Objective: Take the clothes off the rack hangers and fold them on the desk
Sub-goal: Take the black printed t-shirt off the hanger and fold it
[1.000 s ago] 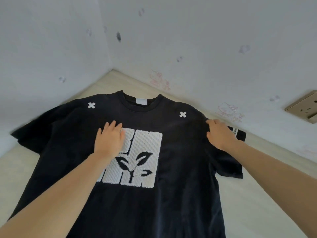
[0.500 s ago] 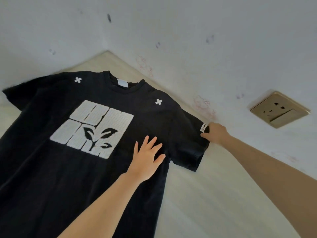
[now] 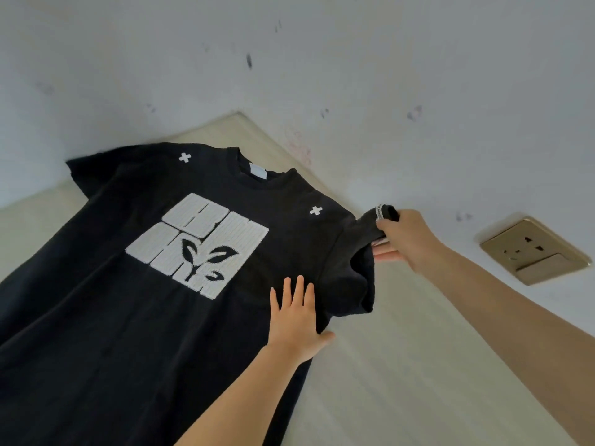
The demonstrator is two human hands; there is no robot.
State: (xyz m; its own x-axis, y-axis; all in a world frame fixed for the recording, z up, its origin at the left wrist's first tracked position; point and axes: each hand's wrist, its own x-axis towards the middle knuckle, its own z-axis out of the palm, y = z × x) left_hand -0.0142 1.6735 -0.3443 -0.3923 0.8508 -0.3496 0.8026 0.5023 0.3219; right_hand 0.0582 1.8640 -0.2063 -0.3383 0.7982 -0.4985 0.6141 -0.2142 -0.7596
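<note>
Pale walls meet in a corner behind a light wood-grain desk (image 3: 402, 365), with a gold wall socket (image 3: 534, 249) just beyond the right forearm. A black T-shirt (image 3: 161, 317) lies face up on the desk, collar toward the corner, its white block graphic (image 3: 198, 244) ahead and to the left of the left hand.

Left hand (image 3: 296, 320): fingers straight and together, palm pressed flat on the shirt body near its right edge, below the sleeve. It grips nothing; it pins the cloth.

Right hand (image 3: 404, 239): fingers pinch the hem of the right sleeve (image 3: 357, 262), which is lifted off the desk and bunched, a white woven tab (image 3: 380, 212) showing at the grip.

Handling, as judged: the fabric is a soft, light knit that drapes, creases and slides readily on the smooth desk. It holds no shape unsupported, so one hand should anchor the body while the other moves an edge. Suitable grip points are the sleeve hem, shoulder seam and bottom hem, where the cloth is doubled. The likely step is folding the sleeve inward across the body; the far left sleeve lies well apart from both hands.
</note>
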